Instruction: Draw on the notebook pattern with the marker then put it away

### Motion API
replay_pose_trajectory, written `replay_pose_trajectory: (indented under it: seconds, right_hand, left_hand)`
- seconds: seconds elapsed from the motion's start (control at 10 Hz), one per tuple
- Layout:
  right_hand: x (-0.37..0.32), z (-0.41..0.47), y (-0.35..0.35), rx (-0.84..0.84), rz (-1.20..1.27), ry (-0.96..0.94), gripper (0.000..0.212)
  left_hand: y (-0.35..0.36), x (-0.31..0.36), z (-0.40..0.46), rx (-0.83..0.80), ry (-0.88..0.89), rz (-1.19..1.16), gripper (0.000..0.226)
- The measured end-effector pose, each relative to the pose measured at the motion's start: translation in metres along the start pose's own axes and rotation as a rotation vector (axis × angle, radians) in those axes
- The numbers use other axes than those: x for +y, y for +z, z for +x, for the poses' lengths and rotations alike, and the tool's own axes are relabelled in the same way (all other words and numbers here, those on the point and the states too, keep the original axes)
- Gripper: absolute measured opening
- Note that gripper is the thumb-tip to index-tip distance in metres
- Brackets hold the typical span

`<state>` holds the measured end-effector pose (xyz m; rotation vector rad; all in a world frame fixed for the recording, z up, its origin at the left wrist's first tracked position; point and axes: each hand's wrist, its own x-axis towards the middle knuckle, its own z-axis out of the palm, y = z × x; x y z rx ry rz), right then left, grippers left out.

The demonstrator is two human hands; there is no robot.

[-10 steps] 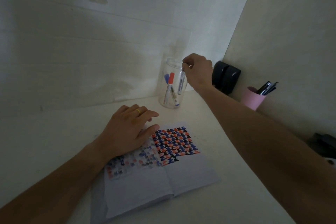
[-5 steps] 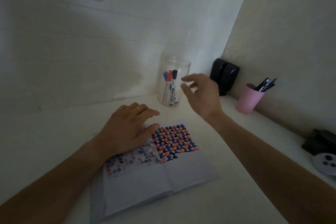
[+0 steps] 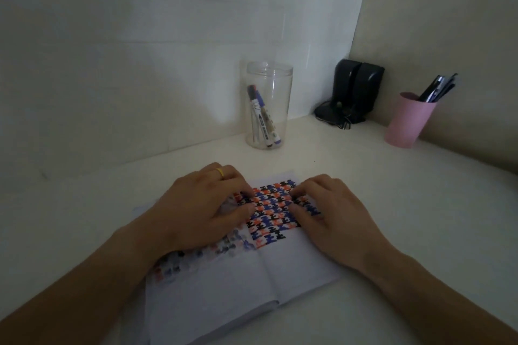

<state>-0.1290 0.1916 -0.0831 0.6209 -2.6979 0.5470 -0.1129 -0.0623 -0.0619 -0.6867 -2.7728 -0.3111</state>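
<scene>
Resting flat on the open notebook [image 3: 224,274], both hands lie palm down with nothing in them: the left hand [image 3: 201,210], wearing a gold ring [image 3: 220,172], covers the left page, and the right hand [image 3: 330,218] presses on the right page with its fingers loosely curled. Between them shows the pattern [image 3: 276,210], a block of small interlocking orange, blue and black shapes; a fainter copy shows on the left page.

The markers [image 3: 262,116] stand in the clear jar [image 3: 269,105] at the back of the table [image 3: 392,204], caps up, tips at the bottom, their long axes leaning a little to the left at the top. Printing runs along their white barrels, but it is too small to read.

Half a second ago the right hand was raised and open just in front of the jar; a second ago it was at the jar's mouth holding a marker. The left hand has stayed on the page.

To the right stand a black device [image 3: 354,91] in the corner and a pink cup [image 3: 407,123] of dark pens [image 3: 437,88].
</scene>
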Motion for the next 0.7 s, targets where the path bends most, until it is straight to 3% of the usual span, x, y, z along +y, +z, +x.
replay_pose_trajectory:
  seconds: [0.5,0.7]
  right_hand:
    - [-0.006,-0.003,-0.01,-0.032,0.013,0.039,0.03]
    - [-0.005,0.003,-0.008,0.05,0.12,0.11,0.031]
  left_hand:
    - [-0.008,0.005,0.0,-0.043,0.002,0.008,0.051]
    - [-0.006,0.003,0.0,-0.05,-0.001,0.021,0.051]
